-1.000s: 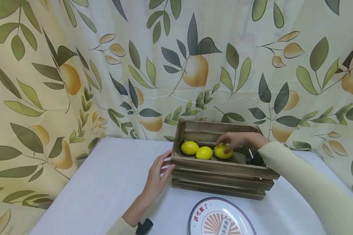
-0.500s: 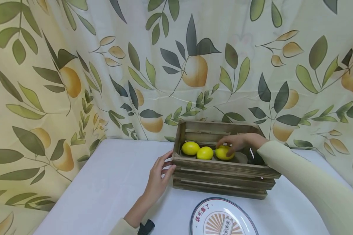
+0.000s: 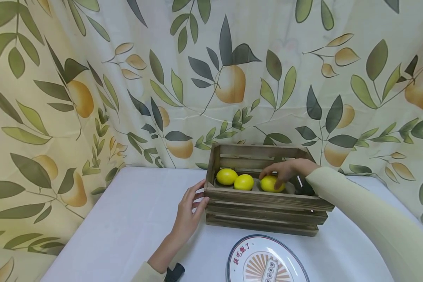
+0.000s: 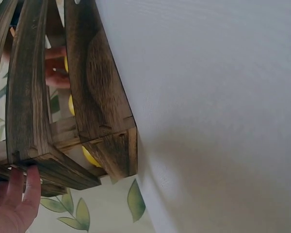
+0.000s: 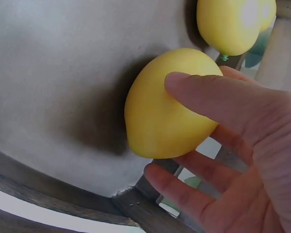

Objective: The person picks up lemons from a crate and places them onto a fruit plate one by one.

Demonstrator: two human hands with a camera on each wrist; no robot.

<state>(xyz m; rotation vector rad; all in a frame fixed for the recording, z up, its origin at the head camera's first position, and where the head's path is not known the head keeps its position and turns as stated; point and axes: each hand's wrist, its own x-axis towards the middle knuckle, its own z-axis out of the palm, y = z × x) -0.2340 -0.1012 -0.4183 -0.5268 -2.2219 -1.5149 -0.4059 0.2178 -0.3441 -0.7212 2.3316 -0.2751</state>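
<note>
A slatted wooden crate (image 3: pixel 264 202) stands on the table with yellow lemons inside it. My right hand (image 3: pixel 287 170) reaches in and holds a lemon (image 3: pixel 269 183), the rightmost one. In the right wrist view the thumb lies over this lemon (image 5: pixel 167 116) while fingers are behind it. Two more lemons, one in the middle (image 3: pixel 244 182) and one at the left (image 3: pixel 226 177), sit nearer the crate's left end. My left hand (image 3: pixel 189 207) touches the left end of the crate; its fingers are fairly straight against the wood in the left wrist view.
A round white plate (image 3: pixel 239 270) with red characters and a sunburst print lies in front of the crate, cut off by the lower image edge. White cloth covers the table (image 3: pixel 137 219). A leaf-and-fruit patterned curtain (image 3: pixel 197 78) hangs behind.
The lemon under my right hand has shifted a little to the right, away from the other two, and the hand has moved with it. The left hand stays at the crate.
</note>
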